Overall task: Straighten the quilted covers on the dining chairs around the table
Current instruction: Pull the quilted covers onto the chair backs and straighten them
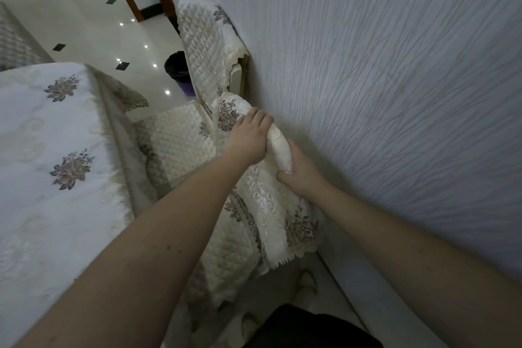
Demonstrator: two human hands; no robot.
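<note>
My left hand (250, 135) and right hand (299, 175) clutch the bunched quilted cover (278, 150); uneven pulling below them would probably skew it.

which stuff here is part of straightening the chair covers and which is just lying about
Part of the job:
- left hand and right hand, both gripping the near chair's quilted cover
- far chair's quilted cover

Just lying about:
- embroidered tablecloth
- dark waste bin
- textured wall
</note>
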